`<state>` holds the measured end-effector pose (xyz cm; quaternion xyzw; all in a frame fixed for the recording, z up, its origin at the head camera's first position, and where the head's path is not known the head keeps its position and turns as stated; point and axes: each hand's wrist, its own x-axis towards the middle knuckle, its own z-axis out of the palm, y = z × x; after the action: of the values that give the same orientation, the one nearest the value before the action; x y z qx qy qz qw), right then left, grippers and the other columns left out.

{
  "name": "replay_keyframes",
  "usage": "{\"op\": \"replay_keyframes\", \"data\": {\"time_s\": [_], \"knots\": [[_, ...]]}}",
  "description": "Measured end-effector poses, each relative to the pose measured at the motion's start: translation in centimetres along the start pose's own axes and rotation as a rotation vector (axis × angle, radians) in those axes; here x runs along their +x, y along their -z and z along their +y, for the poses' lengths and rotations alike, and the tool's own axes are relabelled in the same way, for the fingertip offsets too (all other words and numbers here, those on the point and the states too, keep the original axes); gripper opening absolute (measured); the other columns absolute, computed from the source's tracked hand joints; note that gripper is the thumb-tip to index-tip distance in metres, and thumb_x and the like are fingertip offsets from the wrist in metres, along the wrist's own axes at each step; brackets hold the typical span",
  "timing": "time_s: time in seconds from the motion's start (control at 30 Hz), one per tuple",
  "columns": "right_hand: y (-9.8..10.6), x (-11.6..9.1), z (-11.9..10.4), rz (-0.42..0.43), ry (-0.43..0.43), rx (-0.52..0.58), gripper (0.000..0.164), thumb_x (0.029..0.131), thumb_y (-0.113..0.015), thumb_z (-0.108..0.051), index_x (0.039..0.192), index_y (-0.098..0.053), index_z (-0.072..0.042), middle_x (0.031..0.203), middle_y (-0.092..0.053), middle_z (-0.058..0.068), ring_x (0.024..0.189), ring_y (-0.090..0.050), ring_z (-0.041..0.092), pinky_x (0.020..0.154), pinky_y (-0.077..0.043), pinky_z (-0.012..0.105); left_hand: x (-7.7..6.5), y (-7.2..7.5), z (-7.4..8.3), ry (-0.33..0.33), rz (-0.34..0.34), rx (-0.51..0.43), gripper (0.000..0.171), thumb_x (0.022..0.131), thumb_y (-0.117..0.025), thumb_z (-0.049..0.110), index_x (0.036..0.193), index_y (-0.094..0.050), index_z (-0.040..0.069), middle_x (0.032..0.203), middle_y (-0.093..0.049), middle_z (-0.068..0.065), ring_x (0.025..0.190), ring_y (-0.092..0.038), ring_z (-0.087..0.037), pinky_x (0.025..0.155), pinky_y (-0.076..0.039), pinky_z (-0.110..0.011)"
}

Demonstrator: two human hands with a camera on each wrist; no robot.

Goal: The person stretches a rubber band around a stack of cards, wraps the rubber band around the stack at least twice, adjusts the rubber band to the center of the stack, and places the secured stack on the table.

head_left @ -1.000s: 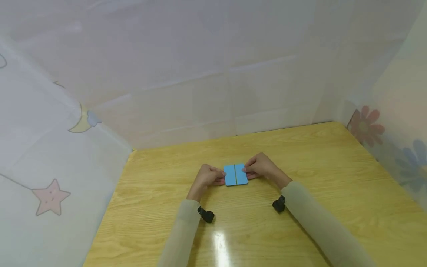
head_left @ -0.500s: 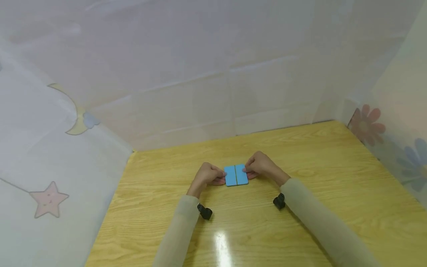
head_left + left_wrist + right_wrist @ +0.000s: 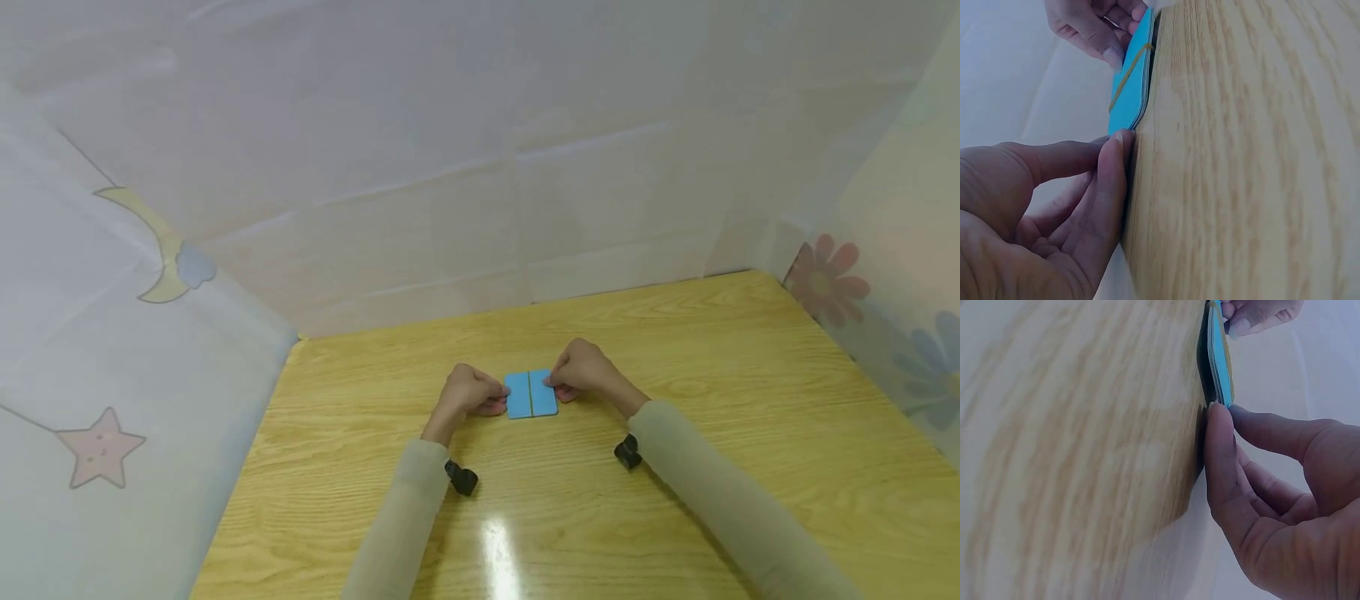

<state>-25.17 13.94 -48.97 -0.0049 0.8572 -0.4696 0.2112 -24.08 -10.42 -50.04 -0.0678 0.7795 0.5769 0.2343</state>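
Between the two hands is a thin stack of light-blue cards (image 3: 518, 396) with rounded corners, and a yellow-brown rubber band (image 3: 531, 393) runs across its middle. My left hand (image 3: 470, 392) pinches the left edge, thumb on top and fingers beneath. On the opposite edge, my right hand (image 3: 586, 368) pinches in the same way. The left wrist view shows several thin layers along the side of the stack (image 3: 1130, 103), close over the wood. In the right wrist view, thumb and forefinger of the right hand (image 3: 1285, 481) meet at the corner of the layered cards (image 3: 1220, 359).
A wood-grain table (image 3: 360, 517) lies under both hands. White cloth walls (image 3: 420, 208) rise at the back and sides, printed with a star (image 3: 101, 450), a moon and flowers. Small black cameras (image 3: 461, 478) sit at both wrists, by light sleeves (image 3: 397, 517).
Both hands keep their pinch on the cards, which stay nearly in place. The right hand shifts very slightly left, and the head view drifts a little.
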Motion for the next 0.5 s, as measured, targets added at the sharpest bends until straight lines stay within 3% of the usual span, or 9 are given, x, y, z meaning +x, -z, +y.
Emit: {"op": "replay_keyframes", "data": {"time_s": [0.2, 0.5], "knots": [[0.4, -0.4, 0.1, 0.010, 0.017, -0.028, 0.015, 0.094, -0.077, -0.008, 0.086, -0.080, 0.005, 0.072, -0.075, 0.013, 0.059, -0.074, 0.016, 0.062, -0.067, 0.031, -0.6, -0.1, 0.1, -0.019, 0.006, 0.002, 0.008, 0.095, -0.076, 0.004, 0.094, -0.080, -0.002, 0.083, -0.079, -0.014, 0.066, -0.077, -0.016, 0.068, -0.068, -0.030], [1.2, -0.9, 0.3, 0.040, 0.042, -0.013, 0.021, 0.099, -0.073, -0.015, 0.093, -0.080, 0.004, 0.080, -0.077, 0.014, 0.067, -0.074, 0.019, 0.066, -0.068, 0.032, -1.3, 0.8, 0.3, -0.142, 0.057, 0.064, 0.016, 0.097, -0.075, 0.011, 0.102, -0.081, -0.002, 0.095, -0.081, -0.018, 0.077, -0.079, -0.024, 0.073, -0.069, -0.034]]}}
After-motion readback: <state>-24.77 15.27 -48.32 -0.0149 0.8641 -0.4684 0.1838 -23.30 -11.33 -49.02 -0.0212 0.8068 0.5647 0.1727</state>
